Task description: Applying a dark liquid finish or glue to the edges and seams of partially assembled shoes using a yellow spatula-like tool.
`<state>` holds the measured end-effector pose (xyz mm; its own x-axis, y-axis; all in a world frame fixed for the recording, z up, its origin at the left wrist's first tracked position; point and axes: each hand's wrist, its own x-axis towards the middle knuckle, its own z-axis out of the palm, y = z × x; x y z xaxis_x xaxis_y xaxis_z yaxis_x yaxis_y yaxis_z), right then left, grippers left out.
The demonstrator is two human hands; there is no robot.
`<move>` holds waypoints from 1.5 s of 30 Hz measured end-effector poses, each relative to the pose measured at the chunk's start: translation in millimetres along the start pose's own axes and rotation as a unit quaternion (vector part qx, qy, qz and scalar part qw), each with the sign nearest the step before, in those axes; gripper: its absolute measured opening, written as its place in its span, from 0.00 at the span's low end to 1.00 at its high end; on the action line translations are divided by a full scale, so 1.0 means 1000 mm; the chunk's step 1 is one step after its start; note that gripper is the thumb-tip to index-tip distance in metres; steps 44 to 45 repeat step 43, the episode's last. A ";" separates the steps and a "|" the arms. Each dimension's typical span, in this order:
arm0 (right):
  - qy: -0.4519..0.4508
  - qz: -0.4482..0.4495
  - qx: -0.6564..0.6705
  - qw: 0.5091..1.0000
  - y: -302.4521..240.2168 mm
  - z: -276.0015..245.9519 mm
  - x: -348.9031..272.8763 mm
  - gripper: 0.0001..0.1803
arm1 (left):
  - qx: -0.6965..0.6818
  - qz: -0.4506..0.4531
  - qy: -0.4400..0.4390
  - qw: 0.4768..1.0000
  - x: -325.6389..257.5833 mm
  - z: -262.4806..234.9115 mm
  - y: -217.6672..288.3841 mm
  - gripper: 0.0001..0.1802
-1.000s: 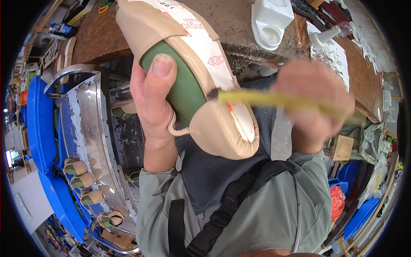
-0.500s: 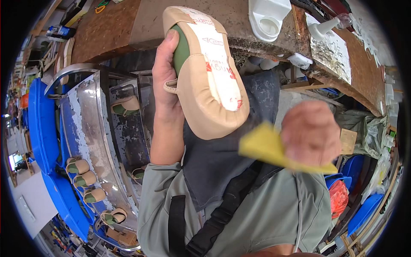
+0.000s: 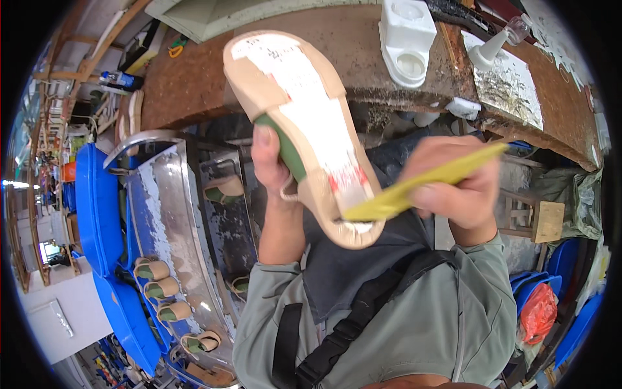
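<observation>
My left hand (image 3: pixel 275 162) is closed around a beige and green shoe (image 3: pixel 295 139), its sole side turned up. Beige material wraps over the rim of a white insole board with red print, pleated at the near end. A small strap loop hangs by my fingers. In my right hand (image 3: pixel 460 191), slightly blurred, a flat, stiff yellow strip (image 3: pixel 421 178) is gripped between thumb and fingers. The strip's tip meets the near end of the shoe's underside. Exactly what kind of tool it is, I cannot tell.
A worn brown workbench (image 3: pixel 194 84) spans the far side, with a white dispenser (image 3: pixel 408 42) and a clear-topped bottle (image 3: pixel 499 42) on it. Left stands a metal rack (image 3: pixel 172 214) with several similar shoes (image 3: pixel 162 288), beside blue bins (image 3: pixel 100 214). A red bag (image 3: pixel 539 314) hangs right.
The shoe has tilted so more of its underside faces me, its near end lower. My right hand has swung the yellow strip up and inward, bringing its tip to the shoe.
</observation>
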<state>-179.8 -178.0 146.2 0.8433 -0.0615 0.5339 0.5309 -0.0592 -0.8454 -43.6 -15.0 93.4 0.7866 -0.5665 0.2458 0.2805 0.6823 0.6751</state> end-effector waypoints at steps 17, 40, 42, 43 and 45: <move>-0.052 -0.148 0.001 0.988 0.025 -0.039 0.011 0.13 | 0.170 0.004 0.060 0.984 -0.014 0.007 0.039 0.35; -0.037 -0.189 -0.107 0.975 0.010 -0.012 0.031 0.14 | 0.187 -0.041 0.033 0.981 -0.038 0.024 0.056 0.35; -0.023 -0.162 -0.092 0.982 0.005 -0.018 0.026 0.18 | 0.176 -0.063 0.028 0.982 -0.034 0.025 0.055 0.35; -0.013 -0.159 -0.071 0.985 0.004 -0.017 0.027 0.18 | 0.179 -0.070 0.032 0.981 -0.035 0.024 0.056 0.36; -0.013 -0.159 -0.071 0.985 0.004 -0.017 0.027 0.18 | 0.179 -0.070 0.032 0.981 -0.035 0.024 0.056 0.36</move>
